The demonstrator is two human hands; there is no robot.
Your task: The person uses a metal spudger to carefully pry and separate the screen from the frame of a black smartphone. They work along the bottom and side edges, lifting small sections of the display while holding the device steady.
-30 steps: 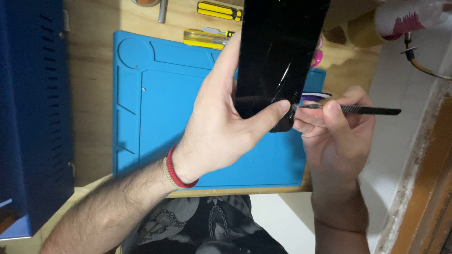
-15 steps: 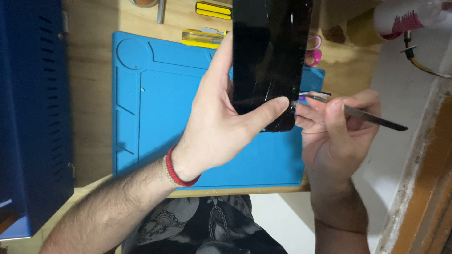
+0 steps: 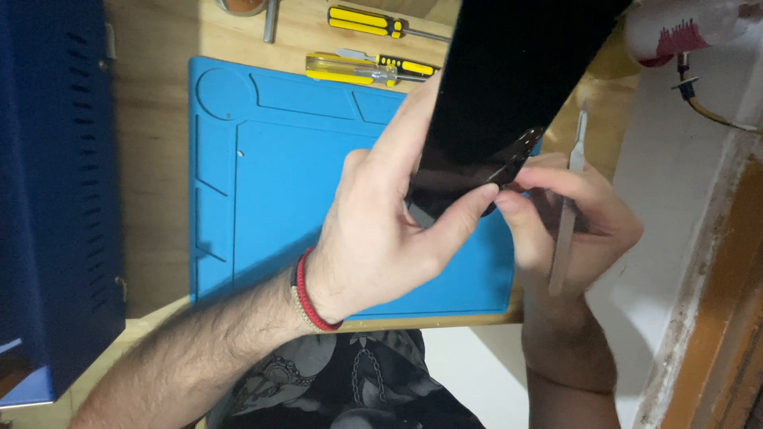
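Head view, looking down at the bench (image 3: pixel 159 151), light wood.

Left hand (image 3: pixel 381 230): clenched on the lower end of a large black glossy panel (image 3: pixel 509 87), thumb tip pressed on its near corner, fingers behind it. The panel is held tilted above the bench and runs up and away from the hands, out of the top of the view. A red cord bracelet (image 3: pixel 306 294) sits on the left wrist.

Right hand (image 3: pixel 572 222): just right of the left thumb, fingertips touching the same lower corner of the panel. It also grips a thin flat metal pry tool (image 3: pixel 566 214), which lies across the palm roughly upright, one end projecting above the fingers and the other below the heel of the hand. Whether the tool's tip touches the panel cannot be told.

Beneath and to the left of both hands: blue work mat (image 3: pixel 262 175) with moulded compartments, a round recess at its far-left corner and narrow trays along the far edge. The compartments in view hold nothing.

Beyond the hands, at the far edge of the mat: two yellow-handled screwdrivers (image 3: pixel 358 70), one on the mat's rim, the other on the wood behind it.

Far left of the left forearm: dark blue metal box (image 3: pixel 48 183) with vent slots.

Up and right of the right hand: white rounded object with a red mark (image 3: pixel 683 32); kind not discernible.
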